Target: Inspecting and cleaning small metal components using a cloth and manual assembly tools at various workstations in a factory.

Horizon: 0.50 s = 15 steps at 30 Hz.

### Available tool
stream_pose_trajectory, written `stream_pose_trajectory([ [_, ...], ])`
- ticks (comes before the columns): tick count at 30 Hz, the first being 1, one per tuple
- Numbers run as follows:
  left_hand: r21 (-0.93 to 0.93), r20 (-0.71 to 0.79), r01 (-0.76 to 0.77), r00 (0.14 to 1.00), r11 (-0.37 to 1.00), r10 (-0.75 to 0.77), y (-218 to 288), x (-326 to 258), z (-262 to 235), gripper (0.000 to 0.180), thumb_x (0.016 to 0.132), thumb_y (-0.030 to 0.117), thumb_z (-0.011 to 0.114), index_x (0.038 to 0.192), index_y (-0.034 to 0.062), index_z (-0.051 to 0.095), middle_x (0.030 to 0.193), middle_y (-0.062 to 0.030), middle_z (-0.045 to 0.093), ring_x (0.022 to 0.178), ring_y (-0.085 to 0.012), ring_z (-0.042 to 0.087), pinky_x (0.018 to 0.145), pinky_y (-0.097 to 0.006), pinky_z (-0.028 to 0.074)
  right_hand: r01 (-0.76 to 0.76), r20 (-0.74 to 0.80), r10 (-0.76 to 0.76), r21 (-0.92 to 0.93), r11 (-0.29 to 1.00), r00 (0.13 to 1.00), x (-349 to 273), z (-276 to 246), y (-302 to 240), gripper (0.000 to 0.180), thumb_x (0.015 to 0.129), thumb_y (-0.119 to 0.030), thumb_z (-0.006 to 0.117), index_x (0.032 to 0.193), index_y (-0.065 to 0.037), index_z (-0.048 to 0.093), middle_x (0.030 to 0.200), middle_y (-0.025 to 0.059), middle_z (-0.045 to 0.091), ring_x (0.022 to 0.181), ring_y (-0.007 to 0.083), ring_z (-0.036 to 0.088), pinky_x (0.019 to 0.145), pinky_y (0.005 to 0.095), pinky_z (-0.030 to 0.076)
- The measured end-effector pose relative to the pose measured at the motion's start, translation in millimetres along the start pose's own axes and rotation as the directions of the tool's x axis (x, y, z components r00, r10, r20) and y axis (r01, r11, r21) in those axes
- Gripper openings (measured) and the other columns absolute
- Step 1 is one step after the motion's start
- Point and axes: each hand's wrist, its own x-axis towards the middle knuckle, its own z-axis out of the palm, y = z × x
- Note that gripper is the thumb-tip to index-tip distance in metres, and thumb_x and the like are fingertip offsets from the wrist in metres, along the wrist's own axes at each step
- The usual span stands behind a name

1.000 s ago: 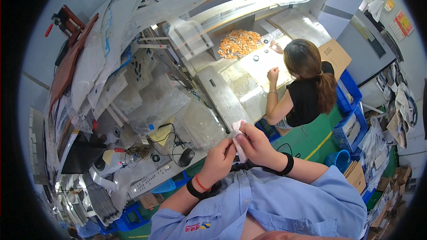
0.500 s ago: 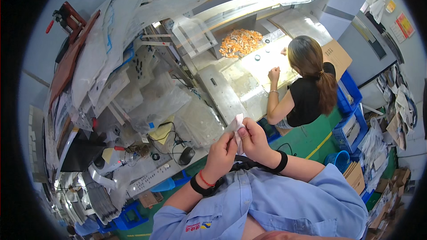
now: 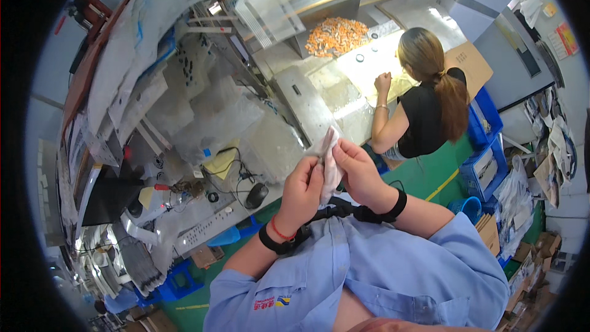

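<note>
In front of my chest, both hands pinch a crumpled white cloth (image 3: 332,178), which could be tissue. My left hand (image 3: 301,189) has its fingers closed on the left side of the cloth, thumb pointing up. My right hand (image 3: 362,173) grips the other side with thumb and fingers. The cloth stands upright between them, its lower end hanging below the fingertips. A narrow brownish strip shows at its upper end; whether something is wrapped inside, I cannot tell.
Ahead to the right, a person (image 3: 430,95) sits at a brightly lit worktable (image 3: 335,95) with a heap of orange-and-white small pieces (image 3: 337,37). To my left, a cluttered bench holds a black mouse (image 3: 257,195), cables and plastic sheets (image 3: 215,117). Blue crates (image 3: 482,169) stand at right.
My hands have risen slightly and moved a little apart, with more of the cloth now showing between them. The view has shifted a little. The other person's far hand no longer shows.
</note>
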Motion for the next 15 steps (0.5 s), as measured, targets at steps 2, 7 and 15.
stream_pose_trajectory([
  [2, -0.100, -0.003, 0.010, 1.000, 0.995, -0.011, -1, 0, 4, 0.017, 0.099, 0.015, 0.045, 0.099, 0.0014, 0.054, 0.071, 0.0032, 0.052, 0.061, -0.0018, 0.044, 0.053, -0.020, 0.037, -0.048, -0.033, 0.051, 0.073, 0.996, 0.998, -3, 8, -6, 0.021, 0.100, -0.023, 0.044, 0.105, -0.006, 0.055, 0.090, -0.0001, 0.060, 0.080, 0.0088, 0.057, 0.070, 0.0231, 0.046],
  [7, -0.223, 0.039, 0.089, 0.996, 0.971, -0.083, -4, 3, 3, 0.019, 0.100, 0.017, 0.043, 0.099, 0.0015, 0.054, 0.070, 0.0048, 0.049, 0.059, -0.0009, 0.040, 0.051, -0.019, 0.033, -0.148, -0.004, 0.154, 0.238, 0.960, 0.988, 2, 7, -13, 0.023, 0.099, -0.021, 0.044, 0.111, -0.005, 0.054, 0.099, 0.0031, 0.060, 0.089, 0.0115, 0.058, 0.079, 0.0277, 0.047],
  [15, -0.433, 0.122, 0.280, 0.960, 0.857, -0.252, -5, 3, -5, 0.016, 0.100, 0.017, 0.044, 0.101, 0.0030, 0.052, 0.067, 0.0049, 0.046, 0.056, -0.0007, 0.038, 0.049, -0.018, 0.032, 0.084, -0.081, -0.109, -0.262, 0.961, 0.991, 57, -45, 18, 0.019, 0.094, -0.017, 0.054, 0.105, -0.002, 0.054, 0.087, 0.0061, 0.062, 0.078, 0.0112, 0.059, 0.072, 0.0243, 0.048],
])
